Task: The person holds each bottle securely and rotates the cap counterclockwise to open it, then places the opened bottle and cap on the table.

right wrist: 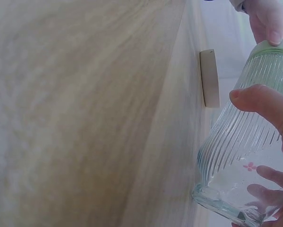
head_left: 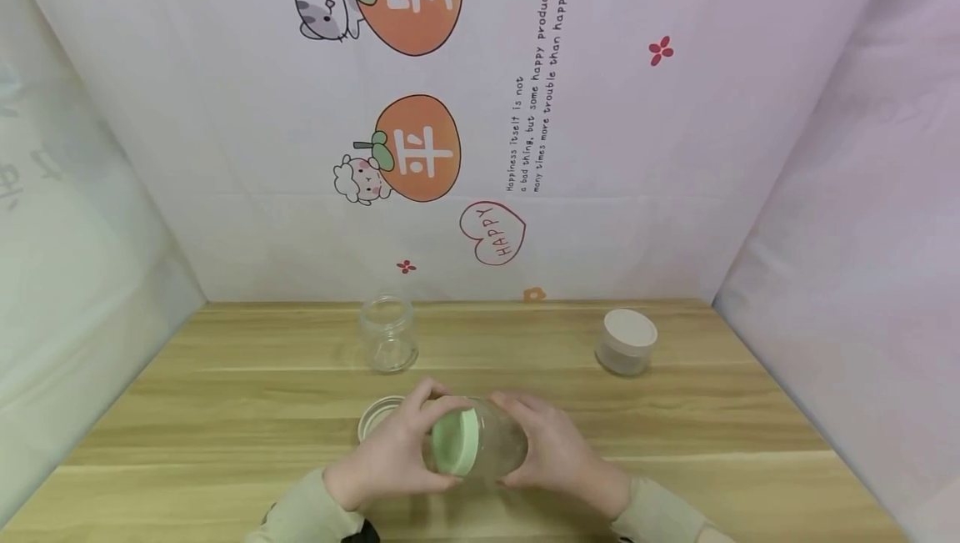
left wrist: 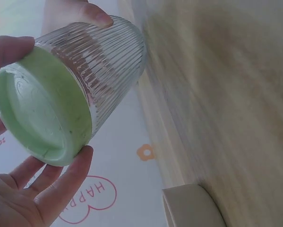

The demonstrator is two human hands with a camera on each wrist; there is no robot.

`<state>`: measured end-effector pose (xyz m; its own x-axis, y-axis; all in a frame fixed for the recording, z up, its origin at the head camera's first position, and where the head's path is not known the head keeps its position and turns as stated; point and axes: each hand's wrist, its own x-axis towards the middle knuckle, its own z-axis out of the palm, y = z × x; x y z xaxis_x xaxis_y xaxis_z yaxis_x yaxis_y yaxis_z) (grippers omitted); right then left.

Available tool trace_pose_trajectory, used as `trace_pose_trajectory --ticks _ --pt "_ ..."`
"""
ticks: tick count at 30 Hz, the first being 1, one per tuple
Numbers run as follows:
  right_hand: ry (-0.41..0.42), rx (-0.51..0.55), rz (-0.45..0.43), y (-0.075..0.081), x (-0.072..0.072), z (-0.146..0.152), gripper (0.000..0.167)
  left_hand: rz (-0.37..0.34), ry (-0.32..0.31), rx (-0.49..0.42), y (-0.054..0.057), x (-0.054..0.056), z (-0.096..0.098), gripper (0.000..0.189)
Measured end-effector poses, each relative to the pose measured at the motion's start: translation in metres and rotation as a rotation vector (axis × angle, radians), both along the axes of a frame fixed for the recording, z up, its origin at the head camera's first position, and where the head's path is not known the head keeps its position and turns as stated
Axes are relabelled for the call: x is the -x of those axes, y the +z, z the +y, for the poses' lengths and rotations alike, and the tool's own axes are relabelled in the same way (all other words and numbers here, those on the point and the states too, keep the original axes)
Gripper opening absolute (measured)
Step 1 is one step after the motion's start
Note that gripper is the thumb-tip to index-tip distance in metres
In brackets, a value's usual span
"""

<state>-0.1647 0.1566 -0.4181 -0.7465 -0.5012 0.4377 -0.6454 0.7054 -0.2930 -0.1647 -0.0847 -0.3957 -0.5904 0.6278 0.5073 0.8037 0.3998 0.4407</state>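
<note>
Ribbed jar: clear glass jar [head_left: 495, 443] between the two hands, tipped on its side, lidded end toward the left hand and base toward the right hand; vertical ribs run along its wall. Contact with the table cannot be told.
Green lid: light green lid [head_left: 457, 441] over the jar's mouth, its top recessed inside a raised rim, facing the left palm. How tightly it sits cannot be told.
Left hand: left hand [head_left: 392, 449] grips the green lid by its edge, thumb on one side, fingers spread round the other.
Right hand: right hand [head_left: 558, 449] holds the glass body toward the base; in the right wrist view its thumb lies on the ribs and fingers show through the glass.
Loose lid: pale lid [head_left: 372, 420] flat on the table, just beyond the left hand and partly hidden by it in the head view.
Uncovered jar: second clear jar [head_left: 388, 333], upright, beyond the left hand and the loose lid, mouth uncovered.
Small jar: low jar with white lid [head_left: 627, 344], upright, beyond the right hand and off to its right.
Sleeves: pale cuffs [head_left: 309, 510] at both wrists.
Surface: wood-grain table [head_left: 187, 409] under and around both hands.
Backdrop: white printed cloth [head_left: 600, 134] beyond the hands, with orange fruit, cartoon animals, a red "HAPPY" heart.
</note>
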Motion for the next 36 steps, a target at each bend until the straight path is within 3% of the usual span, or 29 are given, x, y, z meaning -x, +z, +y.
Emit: trace_pose_trajectory --ticks 10,16,24,29,36 --pt "0.003 0.015 0.002 0.0019 -0.0012 0.0002 0.095 -0.079 -0.004 -0.031 0.0035 -0.0012 0.0001 0.076" --pt "0.001 0.049 0.033 -0.0005 -0.0009 0.0015 0.096 -0.165 0.003 -0.1 0.004 -0.0025 -0.0031 0.074" --pt "0.001 0.047 0.052 -0.0018 0.0004 0.0007 0.096 -0.221 -0.042 -0.133 0.0038 -0.0031 -0.0043 0.075" --pt "0.0 0.048 0.05 -0.0025 0.0006 0.0013 0.096 -0.229 -0.097 -0.173 0.004 -0.0041 -0.0033 0.076" --pt "-0.033 0.074 0.013 -0.0032 -0.0013 0.0025 0.096 -0.174 -0.078 -0.224 -0.0008 -0.0047 -0.0058 0.078"
